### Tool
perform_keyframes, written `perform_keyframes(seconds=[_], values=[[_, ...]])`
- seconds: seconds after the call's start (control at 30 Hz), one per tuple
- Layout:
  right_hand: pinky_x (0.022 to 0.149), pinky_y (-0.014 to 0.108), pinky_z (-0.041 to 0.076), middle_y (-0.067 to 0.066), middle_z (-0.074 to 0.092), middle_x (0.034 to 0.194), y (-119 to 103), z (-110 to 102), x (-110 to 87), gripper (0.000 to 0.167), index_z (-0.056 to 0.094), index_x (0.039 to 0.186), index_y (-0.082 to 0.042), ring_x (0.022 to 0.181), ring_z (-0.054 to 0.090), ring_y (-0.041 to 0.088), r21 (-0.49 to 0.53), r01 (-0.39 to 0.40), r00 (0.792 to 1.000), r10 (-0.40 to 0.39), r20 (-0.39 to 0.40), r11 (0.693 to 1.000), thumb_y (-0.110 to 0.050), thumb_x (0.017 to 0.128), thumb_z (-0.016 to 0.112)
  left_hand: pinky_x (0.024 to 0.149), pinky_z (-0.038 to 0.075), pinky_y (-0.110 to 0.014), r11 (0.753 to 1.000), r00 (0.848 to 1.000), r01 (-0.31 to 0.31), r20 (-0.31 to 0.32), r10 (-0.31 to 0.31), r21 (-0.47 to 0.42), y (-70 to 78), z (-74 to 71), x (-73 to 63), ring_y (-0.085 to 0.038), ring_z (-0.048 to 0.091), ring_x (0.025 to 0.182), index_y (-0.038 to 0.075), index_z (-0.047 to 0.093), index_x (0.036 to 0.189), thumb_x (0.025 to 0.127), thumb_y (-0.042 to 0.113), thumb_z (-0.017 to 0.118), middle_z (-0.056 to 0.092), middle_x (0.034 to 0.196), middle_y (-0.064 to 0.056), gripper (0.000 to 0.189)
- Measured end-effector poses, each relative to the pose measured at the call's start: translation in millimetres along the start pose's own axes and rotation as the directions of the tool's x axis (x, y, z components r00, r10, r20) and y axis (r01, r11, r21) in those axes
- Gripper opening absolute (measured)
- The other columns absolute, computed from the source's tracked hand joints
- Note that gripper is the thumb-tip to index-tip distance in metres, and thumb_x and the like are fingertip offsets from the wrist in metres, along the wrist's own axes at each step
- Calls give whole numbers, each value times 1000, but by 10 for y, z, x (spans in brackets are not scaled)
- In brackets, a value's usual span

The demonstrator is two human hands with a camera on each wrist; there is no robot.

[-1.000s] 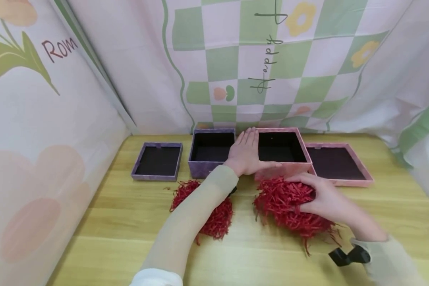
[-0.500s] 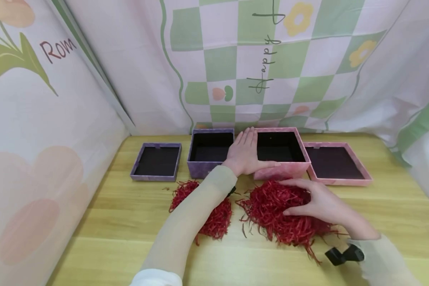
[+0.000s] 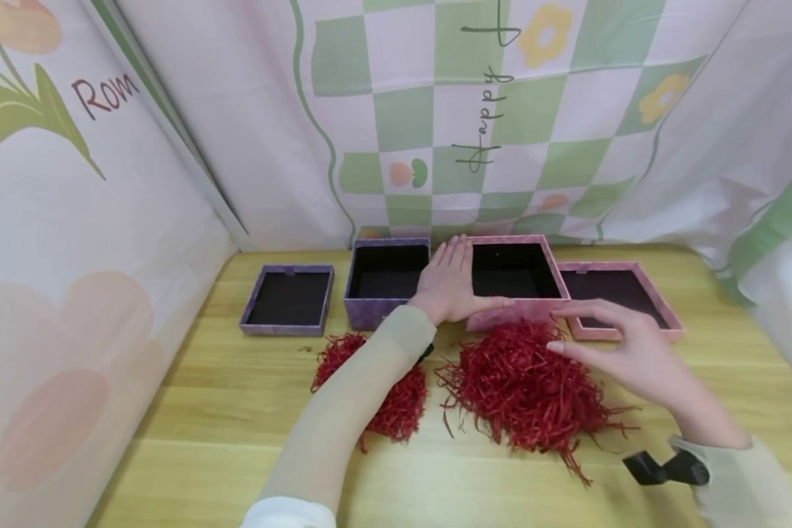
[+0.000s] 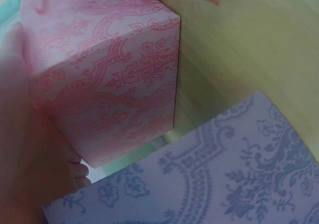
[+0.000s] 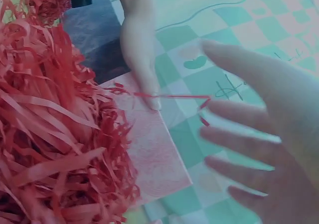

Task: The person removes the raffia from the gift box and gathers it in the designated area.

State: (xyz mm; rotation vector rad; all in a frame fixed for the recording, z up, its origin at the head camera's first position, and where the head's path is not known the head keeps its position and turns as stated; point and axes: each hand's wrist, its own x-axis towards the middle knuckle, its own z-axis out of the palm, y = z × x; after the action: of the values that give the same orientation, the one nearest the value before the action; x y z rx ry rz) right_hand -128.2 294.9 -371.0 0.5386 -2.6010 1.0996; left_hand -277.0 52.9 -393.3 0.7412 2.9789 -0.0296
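My left hand (image 3: 445, 282) lies with straight fingers along the left side of the pink patterned box (image 3: 491, 320), its thumb across the box's front rim. The box is uncovered and black inside. In front of it sits a large heap of red shredded paper (image 3: 528, 389). My right hand (image 3: 640, 352) hovers at the heap's upper right, fingers spread. One thin red strand (image 5: 172, 95) reaches a fingertip in the right wrist view. A smaller heap of red shredded paper (image 3: 399, 407) is partly hidden under my left forearm.
A purple patterned box (image 3: 366, 314), also uncovered, stands left of my left hand. The purple lid (image 3: 290, 297) lies inside-up at the far left. To the right of the pink box is the pink lid (image 3: 600, 286), also inside-up. A printed curtain (image 3: 402, 117) hangs behind.
My right hand pressed the red shredded paper down in front of the pink box, let go, and moved up and right. The left hand has stayed at the pink box.
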Motion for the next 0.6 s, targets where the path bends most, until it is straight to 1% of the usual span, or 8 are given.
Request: perform_keyframes(seconds=[0.1, 0.2, 0.27, 0.37, 0.47, 0.53, 0.57, 0.6], values=[[80, 12, 52, 7, 71, 111, 13, 22, 21, 26, 77, 100, -14, 104, 63, 4, 60, 47, 996, -42, -83, 997, 5, 83, 82, 119, -13, -30, 1000, 1000, 1, 3, -1, 2, -3, 4, 5, -17, -13, 153, 10, -9, 162, 80, 95, 27, -8, 170, -6, 123], [75, 14, 54, 6, 71, 106, 20, 44, 23, 25, 75, 91, -12, 99, 65, 3, 77, 42, 992, -32, -124, 996, 10, 81, 82, 119, -12, -30, 1000, 1000, -4, -7, 4, -5, 0, -3, -9, -18, -12, 153, 9, -7, 162, 81, 94, 27, -7, 170, -7, 123], [72, 15, 55, 3, 70, 106, 21, 48, 14, 27, 74, 95, -11, 94, 66, -1, 72, 8, 993, 1, -116, 997, 8, 79, 84, 119, -11, -30, 1000, 1000, -6, -16, 6, -8, 5, -12, -30, -18, -11, 153, 9, -6, 163, 81, 94, 28, -6, 170, -7, 123], [67, 16, 56, -1, 68, 114, 19, 37, -3, 33, 73, 107, -10, 85, 68, -5, 60, -44, 994, 50, -100, 997, 3, 79, 86, 120, -10, -30, 1000, 1000, -9, -29, 8, -13, 17, -28, -45, -18, -10, 153, 9, -4, 163, 81, 94, 28, -5, 170, -7, 122], [66, 15, 55, 1, 67, 120, 31, 0, 4, 42, 73, 119, -9, 82, 68, -6, 50, -34, 992, 40, -121, 998, 1, 81, 86, 120, -10, -30, 1000, 999, -10, -34, 10, -17, 22, -36, -49, -18, -10, 154, 9, -3, 163, 81, 95, 28, -5, 170, -7, 123], [80, 13, 52, 3, 68, 125, 63, -51, 25, 47, 72, 125, -11, 95, 65, -8, 19, -7, 987, 10, -159, 1000, 0, 81, 86, 119, -11, -30, 1000, 999, -12, -38, 11, -19, 20, -36, -45, -18, -10, 153, 9, -4, 163, 81, 95, 28, -6, 170, -7, 123], [89, 11, 47, 4, 68, 129, 84, -86, 33, 49, 72, 128, -13, 103, 62, -8, -5, -1, 985, 1, -175, 1000, -2, 83, 85, 119, -12, -30, 1000, 999, -14, -43, 13, -14, 14, -30, -41, -19, -11, 153, 9, -5, 163, 80, 95, 28, -7, 170, -7, 124], [99, 13, 41, 5, 65, 134, 110, -132, 36, 51, 70, 132, -15, 114, 59, -3, -22, -2, 983, -2, -183, 1000, -4, 84, 84, 119, -12, -31, 1000, 999, -18, -49, 17, -9, 7, -28, -40, -19, -11, 153, 9, -7, 162, 79, 96, 28, -8, 170, -7, 126]])
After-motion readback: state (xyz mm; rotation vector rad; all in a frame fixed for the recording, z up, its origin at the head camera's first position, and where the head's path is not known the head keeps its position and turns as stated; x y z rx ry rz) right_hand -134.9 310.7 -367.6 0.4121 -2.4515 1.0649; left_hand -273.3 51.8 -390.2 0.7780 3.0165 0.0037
